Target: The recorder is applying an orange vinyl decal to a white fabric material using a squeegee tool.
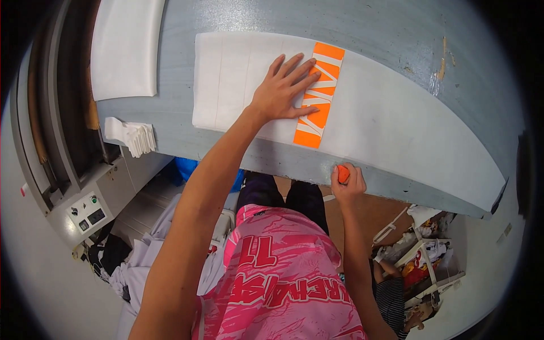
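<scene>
My left hand [286, 88] lies flat with fingers spread on a long white sheet [385, 119], its fingertips resting on an orange strip with white slanted shapes [320, 107] laid across the sheet. The sheet lies on a grey work table [368, 22]. My right hand [347, 182] is at the table's near edge, below the strip, closed around a small orange object [343, 173] that is partly hidden by the fingers.
A second white sheet [124, 45] lies at the table's back left. A small stack of white pieces [133, 136] sits at the left edge. A grey machine with a control panel [88, 212] stands to the left. Clothes and a cluttered rack [422, 260] are on the floor.
</scene>
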A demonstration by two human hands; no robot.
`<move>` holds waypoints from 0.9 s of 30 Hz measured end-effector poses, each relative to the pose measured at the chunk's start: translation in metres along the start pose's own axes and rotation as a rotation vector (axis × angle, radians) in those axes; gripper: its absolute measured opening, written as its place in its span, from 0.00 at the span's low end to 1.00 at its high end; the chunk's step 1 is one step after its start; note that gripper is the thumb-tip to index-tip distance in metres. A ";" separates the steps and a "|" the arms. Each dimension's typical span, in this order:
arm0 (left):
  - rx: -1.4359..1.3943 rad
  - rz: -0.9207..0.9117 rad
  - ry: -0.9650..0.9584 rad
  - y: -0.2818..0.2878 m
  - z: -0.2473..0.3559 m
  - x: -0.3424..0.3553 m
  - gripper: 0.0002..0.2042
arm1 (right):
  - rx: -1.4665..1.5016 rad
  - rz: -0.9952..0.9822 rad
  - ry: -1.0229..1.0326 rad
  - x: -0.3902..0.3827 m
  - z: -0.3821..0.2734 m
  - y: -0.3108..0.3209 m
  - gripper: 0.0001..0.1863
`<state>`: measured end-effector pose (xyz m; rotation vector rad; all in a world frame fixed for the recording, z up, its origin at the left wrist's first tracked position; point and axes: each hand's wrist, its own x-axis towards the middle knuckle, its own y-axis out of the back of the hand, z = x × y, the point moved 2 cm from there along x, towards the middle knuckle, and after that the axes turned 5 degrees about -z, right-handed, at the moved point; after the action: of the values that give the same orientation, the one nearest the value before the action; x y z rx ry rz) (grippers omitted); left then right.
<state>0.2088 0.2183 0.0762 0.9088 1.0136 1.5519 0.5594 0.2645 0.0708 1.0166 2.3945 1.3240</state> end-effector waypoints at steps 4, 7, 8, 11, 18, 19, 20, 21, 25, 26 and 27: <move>0.007 -0.011 0.006 0.000 0.001 0.000 0.42 | -0.004 0.015 0.015 0.003 -0.002 0.001 0.15; -0.005 -0.001 -0.001 0.001 0.001 0.002 0.42 | 0.001 -0.004 -0.008 0.003 -0.002 0.002 0.16; -0.004 -0.002 -0.002 0.001 0.001 0.002 0.42 | 0.002 -0.004 -0.010 0.003 -0.002 0.002 0.16; -0.001 -0.010 -0.002 0.002 0.000 0.003 0.42 | 0.001 0.016 0.001 0.003 -0.002 0.001 0.16; -0.030 0.004 0.002 0.006 0.001 0.001 0.41 | -0.012 0.024 -0.030 0.002 -0.003 -0.001 0.14; -0.041 0.007 0.002 0.006 0.001 0.001 0.40 | -0.010 0.029 -0.026 0.003 -0.003 -0.001 0.14; -0.037 0.011 0.000 0.007 0.002 0.002 0.40 | -0.009 0.034 -0.024 0.003 -0.004 0.000 0.14; -0.041 0.011 0.001 0.007 0.002 0.002 0.40 | -0.007 0.031 -0.020 0.004 -0.004 0.000 0.14; -0.039 -0.003 0.003 0.006 0.004 0.005 0.39 | 0.062 -0.005 -0.074 0.006 -0.006 0.006 0.13; -0.041 0.004 0.002 0.006 0.004 0.005 0.39 | 0.057 -0.003 -0.069 0.007 -0.009 0.009 0.13; -0.044 0.004 -0.004 0.007 0.004 0.004 0.38 | 0.088 -0.030 -0.095 0.006 -0.013 0.011 0.13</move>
<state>0.2093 0.2216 0.0839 0.8839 0.9721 1.5691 0.5537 0.2638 0.0876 1.0372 2.4059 1.1435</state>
